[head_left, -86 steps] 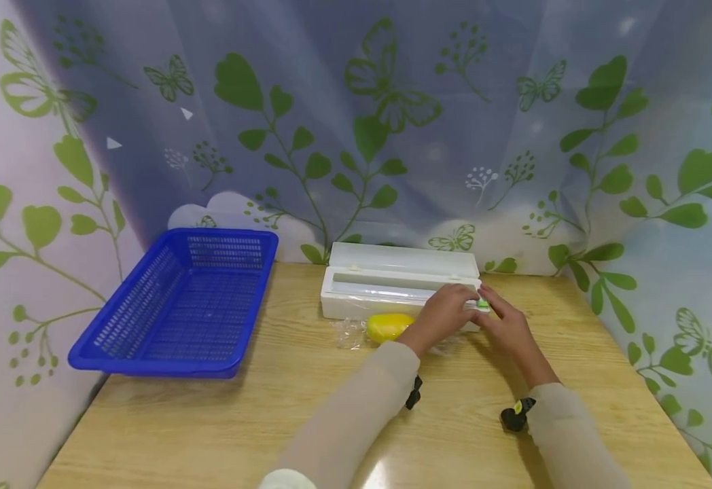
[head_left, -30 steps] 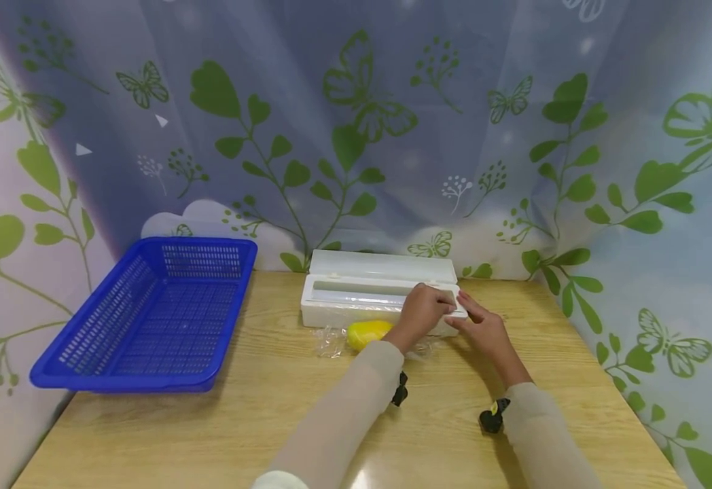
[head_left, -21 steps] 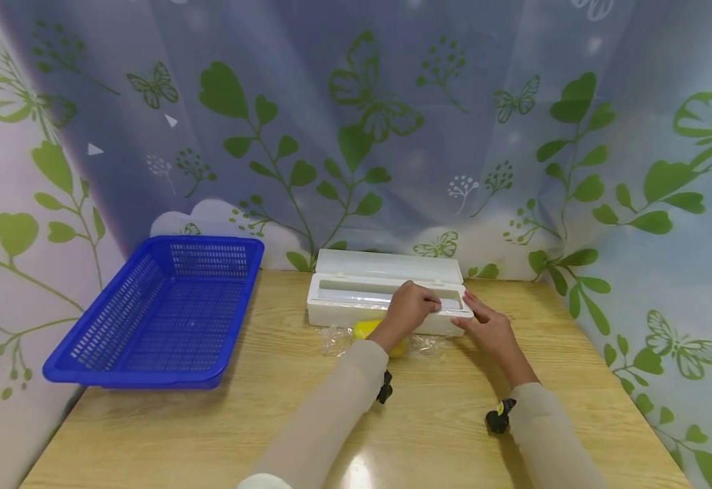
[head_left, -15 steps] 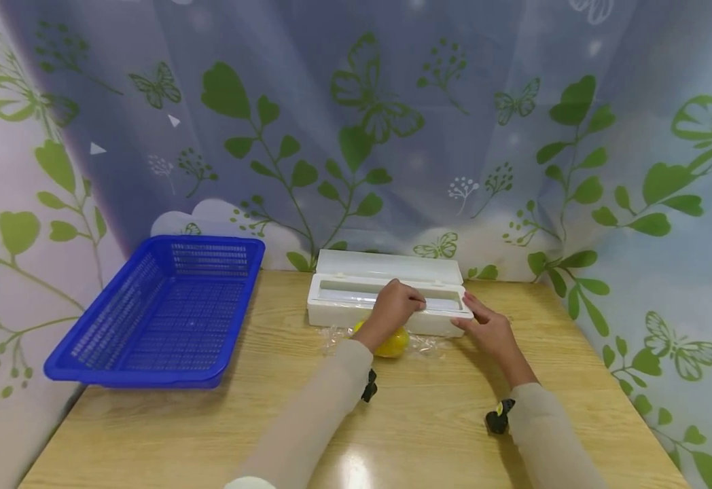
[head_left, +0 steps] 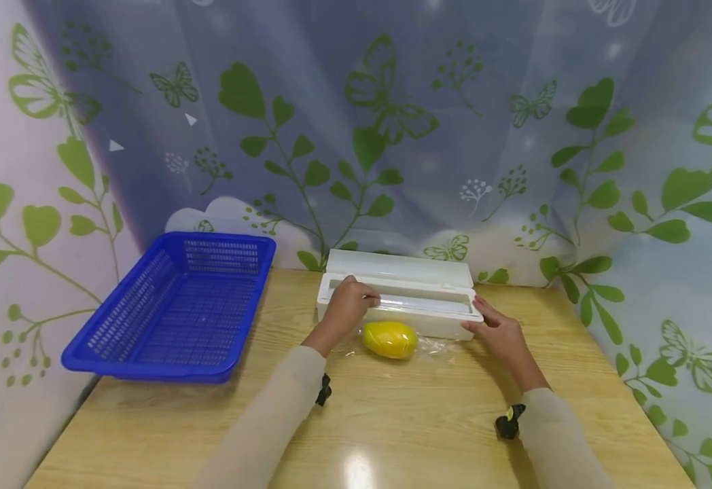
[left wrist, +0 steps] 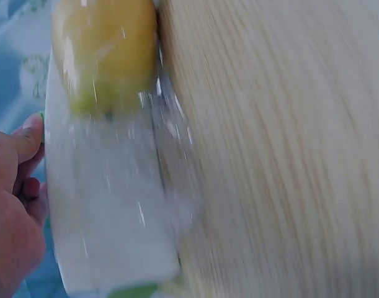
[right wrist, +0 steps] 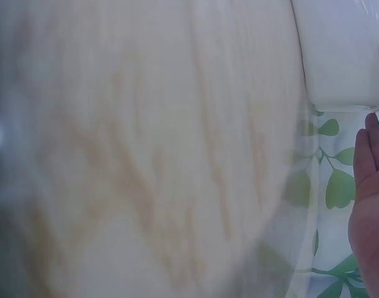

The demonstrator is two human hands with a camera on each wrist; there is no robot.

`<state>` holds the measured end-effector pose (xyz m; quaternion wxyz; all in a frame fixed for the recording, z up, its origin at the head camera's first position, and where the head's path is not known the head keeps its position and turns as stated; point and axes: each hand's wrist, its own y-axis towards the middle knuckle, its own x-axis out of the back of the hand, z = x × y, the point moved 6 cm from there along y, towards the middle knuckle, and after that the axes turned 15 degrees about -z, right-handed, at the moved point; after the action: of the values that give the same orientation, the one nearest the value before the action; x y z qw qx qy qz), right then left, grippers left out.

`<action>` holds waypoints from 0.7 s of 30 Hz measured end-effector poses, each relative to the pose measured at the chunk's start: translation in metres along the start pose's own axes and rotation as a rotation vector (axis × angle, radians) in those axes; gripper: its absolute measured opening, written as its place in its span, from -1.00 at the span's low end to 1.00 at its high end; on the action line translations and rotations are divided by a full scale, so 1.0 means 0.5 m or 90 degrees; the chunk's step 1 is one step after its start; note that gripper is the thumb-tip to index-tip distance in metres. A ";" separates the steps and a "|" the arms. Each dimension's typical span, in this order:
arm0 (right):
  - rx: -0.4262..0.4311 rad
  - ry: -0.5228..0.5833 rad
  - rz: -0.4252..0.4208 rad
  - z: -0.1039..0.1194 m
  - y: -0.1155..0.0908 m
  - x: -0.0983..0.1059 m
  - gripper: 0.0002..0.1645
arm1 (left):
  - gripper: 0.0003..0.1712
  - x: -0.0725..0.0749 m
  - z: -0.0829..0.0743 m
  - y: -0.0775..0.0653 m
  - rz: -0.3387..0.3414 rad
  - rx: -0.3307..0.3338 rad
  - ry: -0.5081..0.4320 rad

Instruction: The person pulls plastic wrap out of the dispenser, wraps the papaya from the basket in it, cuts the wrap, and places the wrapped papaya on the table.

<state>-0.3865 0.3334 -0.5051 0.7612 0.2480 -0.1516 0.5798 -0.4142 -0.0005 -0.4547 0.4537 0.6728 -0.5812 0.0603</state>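
Note:
A long white cling film dispenser (head_left: 420, 325) lies with its lid raised, a film roll (head_left: 423, 303) inside. My left hand (head_left: 345, 307) is at the left part of its front edge, pinching the small slide cutter, mostly hidden by the fingers; a speck of green shows at the fingertips in the left wrist view. My right hand (head_left: 503, 334) holds the dispenser's right end, thumb on the front and fingers against the end. In front of the dispenser sits a yellow mango (head_left: 390, 339) wrapped in clear film (left wrist: 177, 136), whose loose ends spread to both sides.
A blue plastic basket (head_left: 234, 353) stands on the left of the wooden table (head_left: 417, 421). Behind the dispenser hangs a leaf-patterned curtain (head_left: 307, 88), close to its raised lid (head_left: 399, 265).
My left hand has travelled leftward along the dispenser's front edge, from its right end to near its left end, uncovering the mango. The right hand stays at the right end.

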 end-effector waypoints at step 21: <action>0.010 0.017 -0.003 0.000 0.000 0.004 -0.04 | -0.91 0.070 0.075 -0.011 -0.079 0.004 -0.030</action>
<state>-0.3857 0.3347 -0.5040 0.7626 0.2470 -0.1362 0.5822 -0.4152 -0.0519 -0.4585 0.4410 0.7103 -0.5483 0.0180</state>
